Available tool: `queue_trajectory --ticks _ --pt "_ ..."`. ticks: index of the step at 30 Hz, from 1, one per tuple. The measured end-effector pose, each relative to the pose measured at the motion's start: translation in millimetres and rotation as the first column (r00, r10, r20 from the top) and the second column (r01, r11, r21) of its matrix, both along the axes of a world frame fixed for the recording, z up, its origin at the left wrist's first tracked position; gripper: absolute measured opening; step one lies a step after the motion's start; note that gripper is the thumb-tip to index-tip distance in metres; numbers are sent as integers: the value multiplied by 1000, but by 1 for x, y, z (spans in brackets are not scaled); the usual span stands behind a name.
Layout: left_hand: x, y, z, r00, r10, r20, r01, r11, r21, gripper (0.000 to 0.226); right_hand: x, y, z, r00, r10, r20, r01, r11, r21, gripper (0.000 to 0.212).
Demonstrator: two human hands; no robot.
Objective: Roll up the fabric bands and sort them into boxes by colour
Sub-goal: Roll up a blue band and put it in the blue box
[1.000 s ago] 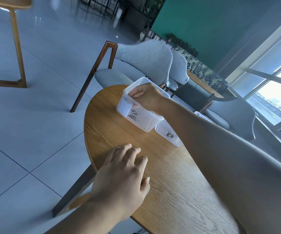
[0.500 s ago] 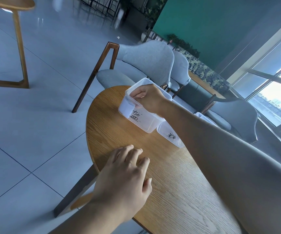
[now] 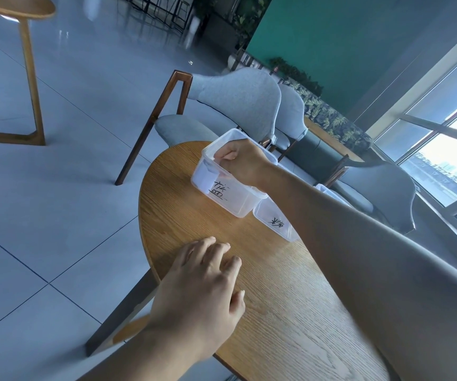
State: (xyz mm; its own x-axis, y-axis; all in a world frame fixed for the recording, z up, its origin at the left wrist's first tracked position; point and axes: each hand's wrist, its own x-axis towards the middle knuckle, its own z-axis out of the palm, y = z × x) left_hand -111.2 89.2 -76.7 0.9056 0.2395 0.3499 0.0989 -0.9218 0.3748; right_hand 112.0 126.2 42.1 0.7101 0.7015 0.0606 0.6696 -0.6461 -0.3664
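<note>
Inside the clear plastic box [image 3: 223, 196], my right hand [image 3: 242, 163] curled, perhaps pinching a pale rolled band [image 3: 208, 178]; my left hand [image 3: 202, 281] lay relaxed, fingers loosely spread, on the grained oval wooden table [image 3: 290, 312].

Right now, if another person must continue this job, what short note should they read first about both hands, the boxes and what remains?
Right hand: reaching into the left clear box, the one with black handwriting on its front; fingers curled inside it. Whether they hold a band cannot be told.
Left hand: resting flat on the wooden table, holding nothing.
Second clear box: stands to the right of the first, also with handwriting, largely hidden by the right forearm.
Done: something pale lies inside the left box, probably a rolled band.
Left: no loose bands show on the table; check behind the forearm before continuing.
</note>
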Motion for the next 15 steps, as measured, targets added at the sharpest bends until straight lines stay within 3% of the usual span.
queue_trajectory --ticks 4,15 --pt "0 0 -1 1000 5 7 -5 1000 8 45 -1 -13 8 1000 -16 -14 17 998 52 18" --pt "1 -3 -1 1000 12 -28 -12 1000 10 48 5 -124 41 982 -128 138 116 989 88 14"
